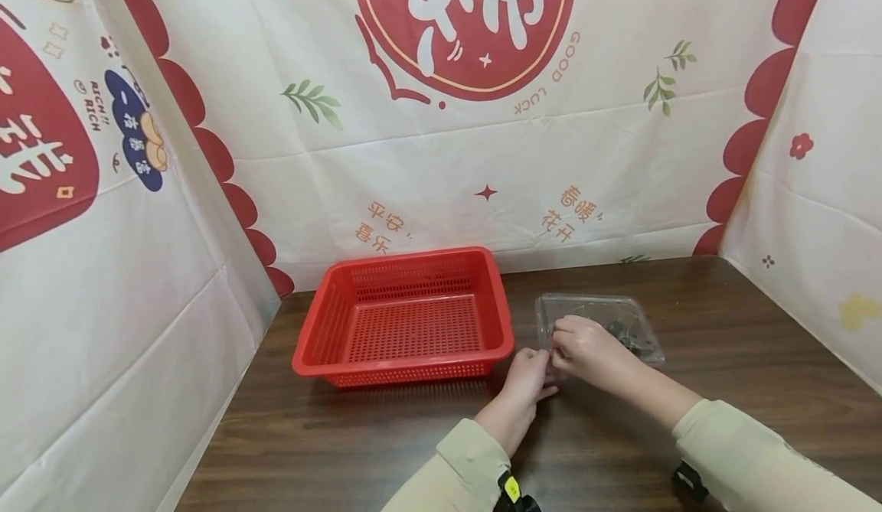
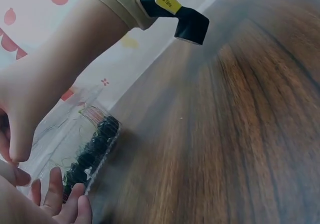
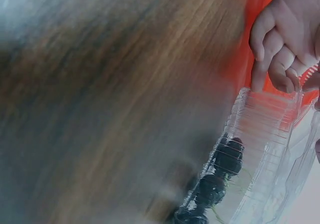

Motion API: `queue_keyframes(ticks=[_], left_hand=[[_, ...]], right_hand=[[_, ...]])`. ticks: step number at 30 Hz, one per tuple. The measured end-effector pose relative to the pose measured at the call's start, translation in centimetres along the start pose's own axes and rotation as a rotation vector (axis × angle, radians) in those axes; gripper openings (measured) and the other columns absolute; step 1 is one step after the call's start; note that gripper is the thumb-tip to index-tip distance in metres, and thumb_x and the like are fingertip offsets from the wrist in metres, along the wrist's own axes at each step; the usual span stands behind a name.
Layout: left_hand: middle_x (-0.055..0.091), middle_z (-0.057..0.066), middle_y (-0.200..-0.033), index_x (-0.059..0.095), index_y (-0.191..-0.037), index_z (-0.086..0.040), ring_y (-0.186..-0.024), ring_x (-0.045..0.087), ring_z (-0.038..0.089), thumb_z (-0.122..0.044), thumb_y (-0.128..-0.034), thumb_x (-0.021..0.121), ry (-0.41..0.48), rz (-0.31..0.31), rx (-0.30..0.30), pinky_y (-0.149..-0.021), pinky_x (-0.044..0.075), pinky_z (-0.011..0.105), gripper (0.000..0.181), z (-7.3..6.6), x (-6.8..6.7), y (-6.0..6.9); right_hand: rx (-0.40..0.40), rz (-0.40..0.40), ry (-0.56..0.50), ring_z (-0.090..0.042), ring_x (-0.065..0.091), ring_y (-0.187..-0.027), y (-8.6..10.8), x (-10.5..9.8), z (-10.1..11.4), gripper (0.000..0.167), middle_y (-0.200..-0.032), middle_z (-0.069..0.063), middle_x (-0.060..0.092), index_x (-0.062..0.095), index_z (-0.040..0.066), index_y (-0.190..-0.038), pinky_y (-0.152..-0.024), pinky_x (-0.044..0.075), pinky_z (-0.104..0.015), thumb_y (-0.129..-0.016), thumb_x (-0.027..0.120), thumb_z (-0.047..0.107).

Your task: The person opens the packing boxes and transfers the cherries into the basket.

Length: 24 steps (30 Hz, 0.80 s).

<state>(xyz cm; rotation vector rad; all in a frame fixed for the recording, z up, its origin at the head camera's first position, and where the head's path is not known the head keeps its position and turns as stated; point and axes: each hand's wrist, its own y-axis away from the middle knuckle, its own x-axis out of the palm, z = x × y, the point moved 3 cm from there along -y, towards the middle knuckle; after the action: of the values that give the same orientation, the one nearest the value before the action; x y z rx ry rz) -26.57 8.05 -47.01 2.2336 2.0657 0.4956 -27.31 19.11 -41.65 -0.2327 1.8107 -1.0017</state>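
A clear plastic clamshell box (image 1: 592, 305) with dark round fruit (image 3: 210, 190) on thin green stems lies on the table. My left hand (image 1: 521, 389) is at its near left corner, thumb and forefinger at the edge, other fingers (image 2: 53, 196) loosely spread beside the end wall. Beside it my right hand (image 1: 592, 351) has its fingers curled at the same corner, pinching the rim. Its thumb (image 2: 22, 144) points down at the edge in the left wrist view. The exact grip is partly hidden by the hands themselves.
A red plastic basket (image 1: 406, 363) with perforated walls and bottom stands left of the box, close to my left hand. The brown wooden table (image 1: 331, 435) is bounded by a printed white cloth (image 1: 441, 167) at the back and both sides.
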Motion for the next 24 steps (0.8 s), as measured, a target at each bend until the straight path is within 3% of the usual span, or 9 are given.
queue_keyframes(ticks=[7, 15, 24], left_hand=[[0.062, 0.002, -0.070, 0.048, -0.083, -0.012, -0.073, 0.068, 0.023, -0.010, -0.0918, 0.054, -0.014, 0.007, 0.017, -0.068, 0.053, 0.037, 0.011, 0.0, -0.3, 0.1], [0.062, 0.004, -0.074, 0.051, -0.084, -0.011, -0.079, 0.068, 0.024, -0.016, -0.0969, 0.057, 0.000, 0.007, -0.037, -0.074, 0.053, 0.038, 0.015, 0.1, -0.9, 0.1], [0.062, 0.002, -0.073, 0.053, -0.089, -0.010, -0.074, 0.069, 0.019, -0.017, -0.0975, 0.057, -0.043, 0.024, -0.058, -0.064, 0.052, 0.030, 0.012, 0.2, -1.2, 0.1]], right_hand=[[-0.041, -0.004, 0.007, -0.012, 0.032, -0.061, 0.1, 0.0, 0.1, 0.015, -0.068, 0.005, 0.038, 0.057, 0.010, -0.064, -0.054, 0.031, -0.027, -0.061, 0.063, -0.004], [-0.032, 0.054, 0.068, -0.015, 0.040, -0.064, 0.6, -1.2, 0.1, 0.025, -0.075, 0.003, 0.046, 0.065, 0.011, -0.072, -0.055, 0.031, -0.029, -0.057, 0.083, 0.004], [0.005, 0.111, 0.134, -0.017, 0.044, -0.066, 2.4, -2.9, -0.8, 0.025, -0.077, 0.003, 0.049, 0.062, 0.014, -0.075, -0.057, 0.031, -0.032, -0.060, 0.082, 0.011]])
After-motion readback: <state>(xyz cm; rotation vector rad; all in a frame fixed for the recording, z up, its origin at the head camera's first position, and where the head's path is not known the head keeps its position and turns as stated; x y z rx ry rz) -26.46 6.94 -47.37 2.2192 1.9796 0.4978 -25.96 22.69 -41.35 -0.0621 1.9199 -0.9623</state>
